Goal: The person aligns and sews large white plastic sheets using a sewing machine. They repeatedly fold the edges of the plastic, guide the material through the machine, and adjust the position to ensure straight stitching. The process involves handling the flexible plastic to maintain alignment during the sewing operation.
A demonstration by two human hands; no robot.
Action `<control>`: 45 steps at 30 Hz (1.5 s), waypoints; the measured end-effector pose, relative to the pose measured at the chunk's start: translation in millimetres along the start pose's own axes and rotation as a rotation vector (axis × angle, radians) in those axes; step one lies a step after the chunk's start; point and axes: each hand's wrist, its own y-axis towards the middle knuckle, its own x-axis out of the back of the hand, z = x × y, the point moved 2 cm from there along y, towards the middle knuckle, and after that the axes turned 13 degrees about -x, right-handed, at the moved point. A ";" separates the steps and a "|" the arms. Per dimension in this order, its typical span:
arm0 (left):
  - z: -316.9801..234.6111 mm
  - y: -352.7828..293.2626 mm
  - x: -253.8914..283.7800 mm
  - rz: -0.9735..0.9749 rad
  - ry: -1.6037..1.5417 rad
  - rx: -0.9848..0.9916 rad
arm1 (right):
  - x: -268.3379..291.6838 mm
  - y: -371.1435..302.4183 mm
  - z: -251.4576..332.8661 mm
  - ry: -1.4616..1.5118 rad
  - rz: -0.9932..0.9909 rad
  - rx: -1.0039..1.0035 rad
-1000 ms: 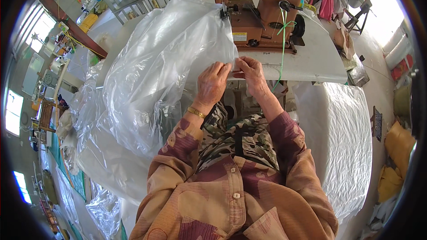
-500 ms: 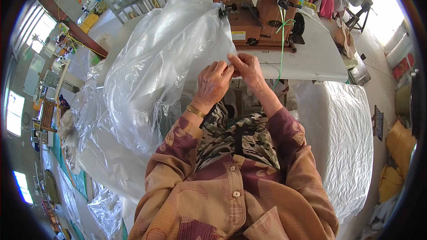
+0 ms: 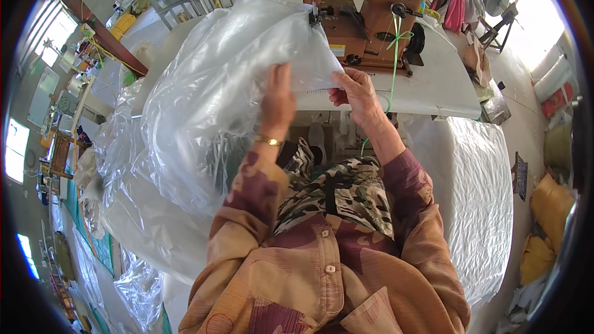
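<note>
- Plastic sheeting [image 3: 198,80], glossy, crumpled, at ten o'clock, partly on the bench [image 3: 436,96]
- Right hand [image 3: 359,94] pinches its corner; left hand [image 3: 276,108] blurred, grip impossible to tell
- Boxy brown sewing machine [image 3: 377,15], one o'clock

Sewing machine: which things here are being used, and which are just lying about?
In use:
brown sewing machine
translucent plastic sheeting, pinched by the right hand
left hand, blurred, near the sheeting

Probably lying about:
pink cloth
yellow-orange bundle

This is a sewing workshop: a brown industrial sewing machine [image 3: 387,28] stands on a pale table [image 3: 442,94], clear plastic sheeting [image 3: 207,68] at its needle. Crinkled white material [image 3: 479,210] is piled alongside, and cluttered work surfaces line the left wall.
</note>
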 end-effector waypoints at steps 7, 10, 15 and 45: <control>103.3 -24.8 91.2 0.168 0.427 -0.135 | -9.0 11.9 -32.2 -0.011 -0.041 -0.054; 91.8 -38.2 111.4 0.296 0.538 -0.272 | -9.4 14.0 -37.5 -0.072 -0.067 -0.088; -41.0 -11.1 117.2 0.496 0.150 -0.277 | -1.5 10.8 -32.2 -0.157 -0.095 -0.086; -20.2 -19.7 -46.1 -0.221 -1.347 0.984 | -29.8 -26.8 3.9 -1.472 -0.311 0.708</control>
